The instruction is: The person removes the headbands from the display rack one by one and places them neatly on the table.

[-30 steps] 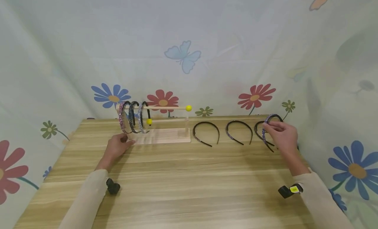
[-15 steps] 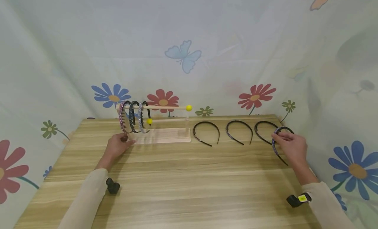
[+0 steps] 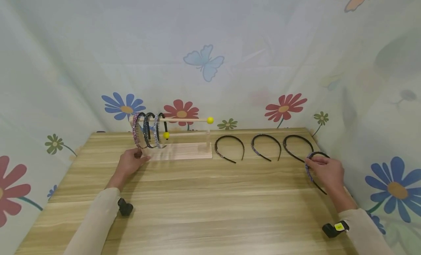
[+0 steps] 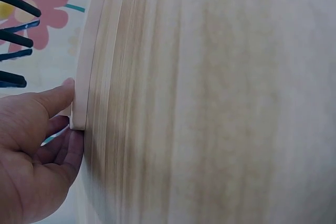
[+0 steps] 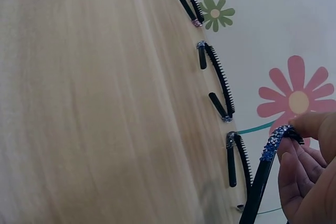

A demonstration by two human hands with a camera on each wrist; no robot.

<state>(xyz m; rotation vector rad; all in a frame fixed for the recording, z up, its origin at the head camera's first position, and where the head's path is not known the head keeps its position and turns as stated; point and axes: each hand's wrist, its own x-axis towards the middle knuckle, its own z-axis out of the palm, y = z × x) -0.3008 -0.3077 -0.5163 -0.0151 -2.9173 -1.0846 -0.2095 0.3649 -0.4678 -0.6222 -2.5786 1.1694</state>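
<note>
At the left end of the wooden headband stand, my left hand grips the base; in the left wrist view the thumb lies along its top edge, fingers at the end. Three rhinestone headbands hang on the stand's upper rod: a pink one, a dark one and a silvery one. Over at the table's right side, my right hand pinches a headband with blue-purple rhinestones between thumb and fingers. Its black arm slants down toward the table.
Three black headbands lie in a row right of the stand: one nearest it, a middle one and a right one close to my right hand. Yellow balls cap the rods. A flowered cloth hangs behind the wood-grain table.
My right hand has moved right and toward me with the blue-purple headband, off the rightmost lying headband and down nearer the table. The left hand and the stand stay in place.
</note>
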